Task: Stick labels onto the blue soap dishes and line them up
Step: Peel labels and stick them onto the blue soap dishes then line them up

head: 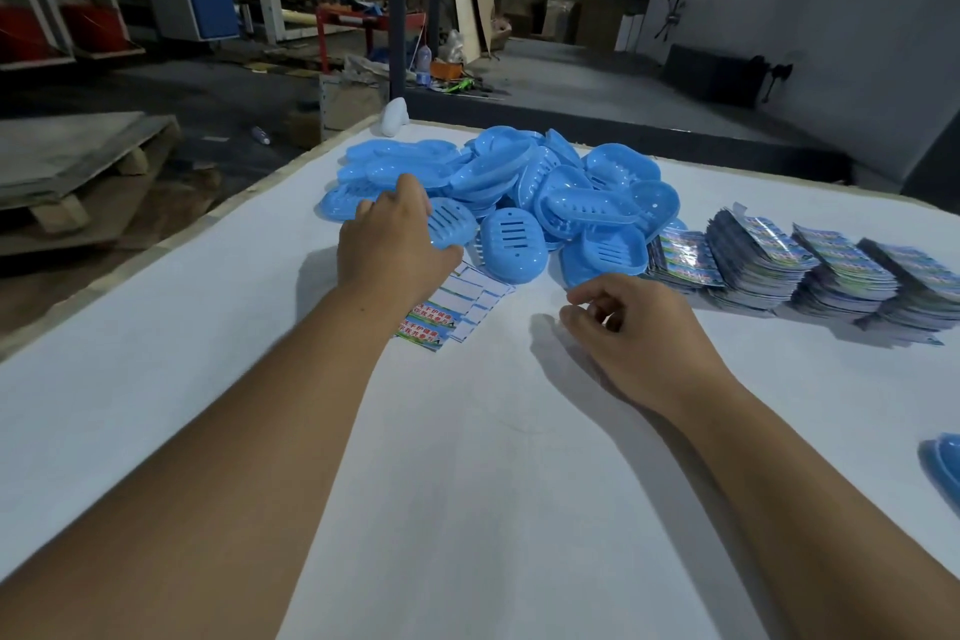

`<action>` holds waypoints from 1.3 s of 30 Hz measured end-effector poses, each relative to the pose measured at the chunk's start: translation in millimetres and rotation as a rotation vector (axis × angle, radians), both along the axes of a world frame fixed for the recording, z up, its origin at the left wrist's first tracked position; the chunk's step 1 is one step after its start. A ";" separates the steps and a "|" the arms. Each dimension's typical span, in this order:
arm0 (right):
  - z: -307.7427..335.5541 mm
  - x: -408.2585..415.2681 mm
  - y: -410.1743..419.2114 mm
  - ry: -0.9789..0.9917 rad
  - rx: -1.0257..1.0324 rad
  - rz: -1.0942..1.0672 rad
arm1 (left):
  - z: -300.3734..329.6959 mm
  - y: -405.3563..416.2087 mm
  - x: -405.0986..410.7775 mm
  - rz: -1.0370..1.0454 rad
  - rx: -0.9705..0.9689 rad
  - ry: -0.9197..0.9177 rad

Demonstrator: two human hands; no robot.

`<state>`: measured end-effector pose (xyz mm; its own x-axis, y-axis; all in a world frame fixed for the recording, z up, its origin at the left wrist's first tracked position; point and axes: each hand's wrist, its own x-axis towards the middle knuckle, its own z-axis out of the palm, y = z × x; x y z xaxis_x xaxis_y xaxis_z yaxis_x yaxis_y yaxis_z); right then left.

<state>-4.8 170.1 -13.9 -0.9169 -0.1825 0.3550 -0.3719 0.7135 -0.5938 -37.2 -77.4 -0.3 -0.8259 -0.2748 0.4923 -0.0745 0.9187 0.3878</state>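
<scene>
A heap of blue soap dishes (519,182) lies at the far middle of the white table (467,457). My left hand (395,244) reaches into the heap's near left edge and grips one slotted blue soap dish (451,224), thumb under its rim. A label sheet (457,309) lies flat just below that hand, partly peeled, with two coloured labels left at its near end. My right hand (628,327) hovers low over the table right of the sheet, fingers loosely curled and holding nothing I can see.
Stacks of label sheets (795,270) fan out along the right of the heap. Another blue dish (943,473) shows at the right edge. A white object (394,117) stands at the table's far corner. The table's left edge runs diagonally; workshop floor and pallets lie beyond.
</scene>
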 end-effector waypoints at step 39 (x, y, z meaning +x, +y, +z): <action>18.3 -10.6 22.4 0.090 -0.367 -0.292 | 9.7 12.4 20.9 -0.084 -0.132 -0.478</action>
<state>-15.3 192.5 4.4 -0.8738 0.2302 0.4283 -0.2487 0.5452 -0.8006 -16.3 -65.0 9.4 -0.9841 -0.1589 0.0790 -0.1396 0.9680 0.2086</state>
